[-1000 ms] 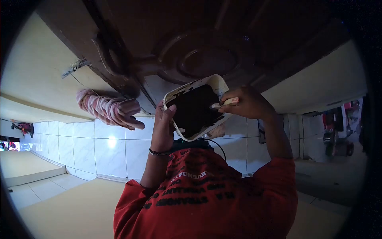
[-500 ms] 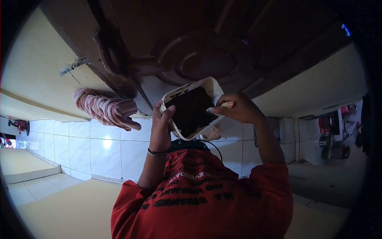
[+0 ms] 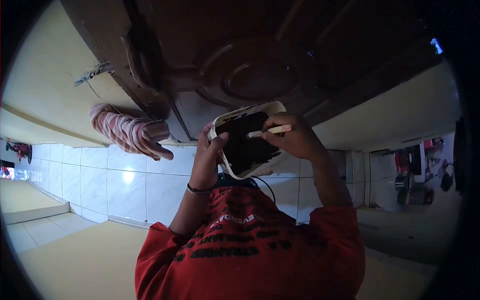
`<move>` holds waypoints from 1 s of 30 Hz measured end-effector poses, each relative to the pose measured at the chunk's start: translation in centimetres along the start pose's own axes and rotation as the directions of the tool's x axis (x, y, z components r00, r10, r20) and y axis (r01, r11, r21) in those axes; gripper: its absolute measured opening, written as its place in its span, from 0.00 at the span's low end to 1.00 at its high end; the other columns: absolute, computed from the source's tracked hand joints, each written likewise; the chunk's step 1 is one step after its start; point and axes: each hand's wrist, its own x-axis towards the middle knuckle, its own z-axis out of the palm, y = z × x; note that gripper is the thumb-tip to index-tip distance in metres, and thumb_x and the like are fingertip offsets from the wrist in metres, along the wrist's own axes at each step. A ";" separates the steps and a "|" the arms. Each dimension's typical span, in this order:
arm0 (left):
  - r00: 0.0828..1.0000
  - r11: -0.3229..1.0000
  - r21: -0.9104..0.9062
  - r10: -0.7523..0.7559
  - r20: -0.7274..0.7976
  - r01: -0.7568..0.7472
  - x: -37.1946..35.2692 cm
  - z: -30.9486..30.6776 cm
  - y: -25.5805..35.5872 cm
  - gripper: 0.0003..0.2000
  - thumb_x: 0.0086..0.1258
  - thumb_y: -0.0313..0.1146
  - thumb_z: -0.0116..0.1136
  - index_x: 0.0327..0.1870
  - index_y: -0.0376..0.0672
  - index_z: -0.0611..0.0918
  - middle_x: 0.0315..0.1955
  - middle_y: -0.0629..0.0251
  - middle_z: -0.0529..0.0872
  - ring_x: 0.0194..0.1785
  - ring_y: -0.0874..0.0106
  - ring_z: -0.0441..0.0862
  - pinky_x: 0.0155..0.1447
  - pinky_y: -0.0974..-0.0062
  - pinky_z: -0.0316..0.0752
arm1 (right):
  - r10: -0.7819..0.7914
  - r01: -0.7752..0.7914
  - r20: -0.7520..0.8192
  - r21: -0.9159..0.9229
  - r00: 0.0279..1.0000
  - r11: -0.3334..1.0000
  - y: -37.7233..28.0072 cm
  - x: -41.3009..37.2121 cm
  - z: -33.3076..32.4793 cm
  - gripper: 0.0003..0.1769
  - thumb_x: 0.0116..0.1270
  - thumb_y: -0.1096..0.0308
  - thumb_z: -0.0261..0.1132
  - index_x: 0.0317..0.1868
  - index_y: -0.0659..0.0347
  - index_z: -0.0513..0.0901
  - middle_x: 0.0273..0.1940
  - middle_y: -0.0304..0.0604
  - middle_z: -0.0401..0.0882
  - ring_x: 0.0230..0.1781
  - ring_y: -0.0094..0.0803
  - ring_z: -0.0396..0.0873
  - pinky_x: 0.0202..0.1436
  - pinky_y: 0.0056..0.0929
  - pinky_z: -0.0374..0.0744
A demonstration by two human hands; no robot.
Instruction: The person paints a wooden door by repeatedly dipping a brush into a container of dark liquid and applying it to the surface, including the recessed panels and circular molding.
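A whitish square tub (image 3: 233,172) with dark paint (image 3: 242,145) inside is tilted in front of my chest. Its left rim is gripped by my left hand (image 3: 207,152), thumb over the edge and a bracelet at the wrist. My right hand (image 3: 295,137) is closed on a paintbrush (image 3: 277,129) with a pale wooden handle. The brush points left over the paint, inside the tub's opening; whether its tip touches the paint I cannot tell. Beyond the tub stands a dark brown panelled door (image 3: 260,80).
A pink and white striped cloth (image 3: 127,131) hangs at the left beside the door handle (image 3: 135,65). A metal latch (image 3: 93,73) is on the left wall. Pale tiles (image 3: 125,175) cover the floor. Pots (image 3: 415,192) and other household items stand at the far right.
My right hand has moved slightly left with the brush, whose handle now shows more fully over the tub. The tub has shifted slightly to the right.
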 end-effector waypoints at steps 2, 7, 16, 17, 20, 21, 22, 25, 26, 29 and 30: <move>1.000 0.999 0.034 -0.003 -0.018 0.004 -0.2 0.0 -0.1 0.33 0.68 0.38 0.62 0.68 0.36 0.60 0.57 0.57 0.76 0.60 0.69 0.75 0.63 0.72 0.72 | -0.070 0.066 -0.059 -0.069 0.996 0.995 0.6 0.3 0.6 0.10 0.61 0.69 0.71 0.39 0.65 0.82 0.34 0.39 0.82 0.34 0.20 0.79 0.36 0.25 0.76; 1.000 1.000 0.016 -0.006 -0.019 0.006 -0.3 0.2 0.4 0.33 0.68 0.37 0.62 0.68 0.35 0.60 0.57 0.57 0.76 0.59 0.68 0.76 0.63 0.71 0.72 | 0.036 -0.035 -0.049 0.010 0.998 0.999 -0.2 0.3 -0.1 0.11 0.60 0.70 0.71 0.40 0.64 0.81 0.34 0.39 0.82 0.35 0.21 0.79 0.38 0.24 0.77; 1.000 1.000 -0.014 -0.020 -0.021 0.020 -0.2 0.0 0.3 0.33 0.67 0.37 0.63 0.68 0.36 0.61 0.57 0.58 0.75 0.60 0.69 0.75 0.63 0.72 0.71 | -0.031 0.033 -0.075 0.026 0.997 0.999 0.7 0.6 1.2 0.11 0.60 0.70 0.71 0.41 0.65 0.81 0.35 0.39 0.80 0.35 0.21 0.78 0.39 0.24 0.76; 1.000 1.000 -0.006 -0.022 -0.021 0.021 -0.2 0.0 0.2 0.33 0.67 0.38 0.63 0.68 0.37 0.61 0.57 0.58 0.75 0.60 0.69 0.75 0.63 0.72 0.71 | -0.013 0.012 -0.048 -0.003 0.999 1.000 0.7 0.6 1.5 0.12 0.60 0.70 0.71 0.42 0.65 0.82 0.35 0.39 0.81 0.35 0.21 0.78 0.40 0.23 0.76; 0.997 0.998 0.052 -0.024 -0.071 0.028 -0.3 -0.1 0.0 0.33 0.67 0.38 0.63 0.68 0.37 0.62 0.57 0.58 0.75 0.60 0.69 0.75 0.63 0.72 0.72 | 0.132 -0.131 -0.033 0.031 0.991 0.991 0.7 0.6 2.2 0.13 0.60 0.69 0.72 0.43 0.66 0.83 0.35 0.39 0.83 0.35 0.20 0.79 0.40 0.23 0.76; 0.997 0.998 0.052 -0.025 -0.072 0.029 -0.3 0.0 0.1 0.33 0.67 0.38 0.63 0.68 0.37 0.62 0.57 0.58 0.75 0.60 0.69 0.75 0.63 0.72 0.72 | 0.133 -0.132 -0.033 0.032 0.991 0.991 0.7 0.4 2.2 0.13 0.60 0.69 0.72 0.43 0.66 0.83 0.35 0.39 0.83 0.35 0.20 0.79 0.40 0.23 0.76; 0.998 0.999 0.034 -0.012 -0.065 0.014 -0.3 0.0 0.1 0.32 0.67 0.38 0.63 0.68 0.37 0.62 0.57 0.58 0.75 0.60 0.69 0.75 0.63 0.72 0.72 | 0.129 -0.125 -0.079 0.046 0.989 0.991 0.6 0.3 2.0 0.13 0.61 0.68 0.73 0.43 0.66 0.84 0.34 0.39 0.84 0.35 0.19 0.79 0.39 0.22 0.77; 0.999 1.000 0.013 0.007 -0.043 -0.006 -0.4 0.0 0.2 0.32 0.67 0.38 0.62 0.68 0.37 0.62 0.57 0.58 0.75 0.60 0.69 0.75 0.62 0.72 0.73 | 0.051 -0.032 -0.172 0.111 0.984 0.993 0.8 0.2 2.4 0.14 0.61 0.67 0.73 0.43 0.66 0.84 0.33 0.39 0.85 0.34 0.17 0.79 0.38 0.22 0.77; 1.000 1.000 0.010 0.020 -0.022 -0.020 -0.3 0.1 0.3 0.31 0.68 0.37 0.62 0.68 0.37 0.62 0.57 0.58 0.75 0.61 0.69 0.75 0.62 0.72 0.73 | -0.027 0.062 -0.225 0.153 0.974 0.986 1.0 0.3 2.5 0.13 0.61 0.67 0.73 0.43 0.67 0.84 0.33 0.38 0.85 0.34 0.17 0.79 0.37 0.22 0.78; 1.000 1.000 -0.021 0.009 -0.007 -0.009 -0.5 0.4 0.6 0.30 0.68 0.37 0.61 0.68 0.37 0.62 0.57 0.58 0.75 0.61 0.69 0.75 0.62 0.72 0.73 | -0.011 0.024 -0.152 0.089 0.988 0.996 1.5 0.2 2.7 0.13 0.61 0.68 0.73 0.43 0.66 0.84 0.34 0.39 0.85 0.35 0.17 0.80 0.38 0.21 0.78; 1.000 1.000 -0.021 0.012 -0.008 -0.012 -0.5 0.3 0.5 0.30 0.68 0.37 0.61 0.68 0.37 0.62 0.57 0.58 0.75 0.61 0.69 0.75 0.62 0.72 0.73 | -0.014 0.028 -0.151 0.088 0.988 0.996 1.4 0.3 2.5 0.13 0.61 0.68 0.73 0.43 0.66 0.84 0.34 0.39 0.85 0.35 0.17 0.80 0.38 0.21 0.78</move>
